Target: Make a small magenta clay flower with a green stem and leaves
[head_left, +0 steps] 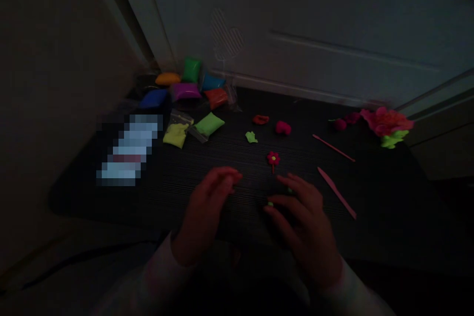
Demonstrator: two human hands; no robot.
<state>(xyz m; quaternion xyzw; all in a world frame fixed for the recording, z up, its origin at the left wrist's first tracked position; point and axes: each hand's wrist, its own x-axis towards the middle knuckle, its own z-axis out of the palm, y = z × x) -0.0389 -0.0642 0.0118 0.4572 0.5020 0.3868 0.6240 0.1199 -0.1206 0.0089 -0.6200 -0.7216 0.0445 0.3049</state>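
My right hand (307, 217) pinches a small green clay piece (270, 204) between thumb and index finger, its other fingers stretched over the table. Beside those fingers another small green bit (290, 189) shows, partly hidden. Just beyond lies a red clay flower (273, 158) with a pale yellow centre and a short brownish stem. My left hand (207, 202) hovers to the left, fingers curled with the thumb against them; whether anything is between them is hidden. Farther back sit a torn light-green clay piece (251, 137), a pink-red clay lump (283, 128) and an orange-red clay piece (260, 119).
A pink clay knife (336, 192) and a thin pink stick tool (333, 147) lie to the right. Behind them is a pink artificial flower (387, 121). Several bags of coloured clay (186, 91) fill the back left, near a blurred-out device (129, 150). The scene is dim.
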